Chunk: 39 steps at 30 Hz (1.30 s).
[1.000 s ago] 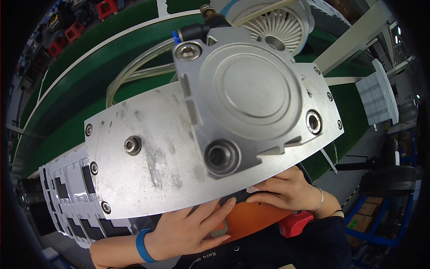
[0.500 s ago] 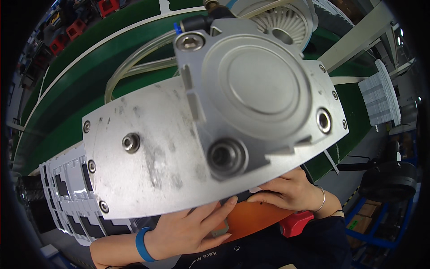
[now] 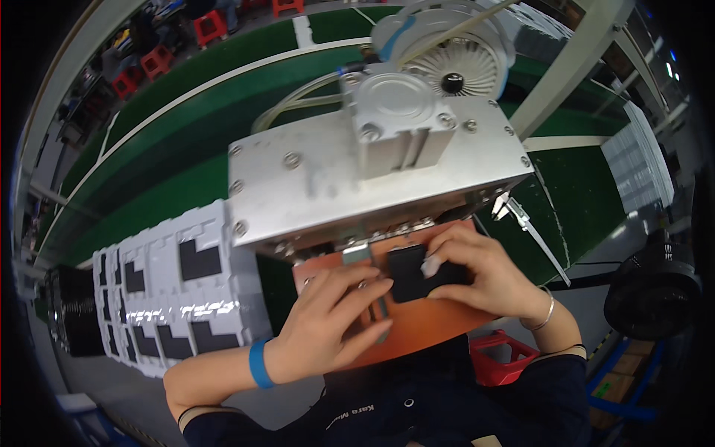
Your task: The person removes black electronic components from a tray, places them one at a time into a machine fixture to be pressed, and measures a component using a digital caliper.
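Note:
A black rectangular piece (image 3: 413, 274) lies over the orange base plate (image 3: 417, 343), below the front edge of a metal press fixture (image 3: 298, 201). My right hand (image 3: 480, 272) grips its right side between thumb and fingers; something white covers an index fingertip. My left hand (image 3: 320, 316) is held with its fingers apart at the left, one fingertip by the black piece's left edge. Small metal parts of the fixture sit under and beside those left fingers, partly hidden. Atop the fixture stands a silver air cylinder (image 3: 395, 112) with clear hoses.
White trays (image 3: 167, 261) with black pieces in their pockets lie at the left. A caliper (image 3: 529, 231) rests on the green surface at the right. Behind the press stands a round fan (image 3: 465, 67). White sheets (image 3: 637, 156) are stacked at far right; a red stool (image 3: 503, 357) is near my right forearm.
The view has shifted back from the press, so the black piece, orange plate and caliper now show more fully. Both hands stay close to the fixture's front.

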Each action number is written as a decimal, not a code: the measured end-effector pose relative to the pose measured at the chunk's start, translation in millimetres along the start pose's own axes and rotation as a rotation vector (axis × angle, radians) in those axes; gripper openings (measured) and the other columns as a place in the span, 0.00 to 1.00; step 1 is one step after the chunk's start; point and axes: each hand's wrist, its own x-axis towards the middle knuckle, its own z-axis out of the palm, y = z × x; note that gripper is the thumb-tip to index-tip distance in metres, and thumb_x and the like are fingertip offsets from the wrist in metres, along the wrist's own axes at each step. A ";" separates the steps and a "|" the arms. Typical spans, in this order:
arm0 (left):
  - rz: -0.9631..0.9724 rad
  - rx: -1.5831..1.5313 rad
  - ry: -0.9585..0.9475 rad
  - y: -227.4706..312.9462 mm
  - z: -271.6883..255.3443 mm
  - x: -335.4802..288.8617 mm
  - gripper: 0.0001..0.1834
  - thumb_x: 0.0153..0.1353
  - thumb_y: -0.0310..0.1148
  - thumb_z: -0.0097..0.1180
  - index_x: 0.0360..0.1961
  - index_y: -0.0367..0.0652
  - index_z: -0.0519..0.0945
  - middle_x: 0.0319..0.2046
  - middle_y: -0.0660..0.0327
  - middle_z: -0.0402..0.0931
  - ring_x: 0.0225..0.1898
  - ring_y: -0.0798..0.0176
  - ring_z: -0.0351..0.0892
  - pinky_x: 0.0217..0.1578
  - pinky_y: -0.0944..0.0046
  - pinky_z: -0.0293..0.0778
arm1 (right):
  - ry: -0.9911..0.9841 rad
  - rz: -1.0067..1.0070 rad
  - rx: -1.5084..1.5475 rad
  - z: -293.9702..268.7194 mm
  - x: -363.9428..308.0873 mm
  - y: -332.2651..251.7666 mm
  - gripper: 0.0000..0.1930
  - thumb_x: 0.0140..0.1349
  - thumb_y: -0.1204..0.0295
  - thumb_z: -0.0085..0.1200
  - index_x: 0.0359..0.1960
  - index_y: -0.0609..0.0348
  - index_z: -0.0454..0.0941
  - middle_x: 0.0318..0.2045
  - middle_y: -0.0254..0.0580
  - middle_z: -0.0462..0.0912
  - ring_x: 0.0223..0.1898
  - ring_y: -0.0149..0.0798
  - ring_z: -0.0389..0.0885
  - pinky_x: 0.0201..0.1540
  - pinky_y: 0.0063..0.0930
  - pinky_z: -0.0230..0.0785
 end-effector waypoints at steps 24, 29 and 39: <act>-0.898 0.097 0.698 -141.2 -164.9 -173.6 0.23 0.62 0.29 0.59 0.58 0.33 0.74 0.41 0.59 0.81 0.43 0.67 0.77 0.49 0.69 0.69 | -0.483 -0.485 1.723 94.5 -88.9 -128.7 0.23 0.57 0.69 0.62 0.52 0.60 0.68 0.51 0.66 0.67 0.53 0.67 0.71 0.51 0.55 0.72; -0.520 1.050 0.763 -114.1 -147.1 -169.6 0.14 0.55 0.31 0.65 0.42 0.37 0.83 0.31 0.55 0.78 0.39 0.49 0.74 0.43 0.54 0.71 | -0.458 -0.526 1.812 95.9 -92.0 -127.3 0.21 0.59 0.69 0.60 0.52 0.60 0.68 0.51 0.67 0.67 0.51 0.69 0.74 0.56 0.59 0.67; -0.280 0.891 0.228 -65.1 -123.1 -193.3 0.09 0.55 0.32 0.62 0.22 0.41 0.77 0.23 0.61 0.75 0.34 0.55 0.72 0.37 0.58 0.66 | -0.461 -0.519 1.807 93.9 -88.7 -123.3 0.21 0.58 0.70 0.60 0.51 0.63 0.69 0.51 0.65 0.68 0.52 0.70 0.73 0.54 0.60 0.68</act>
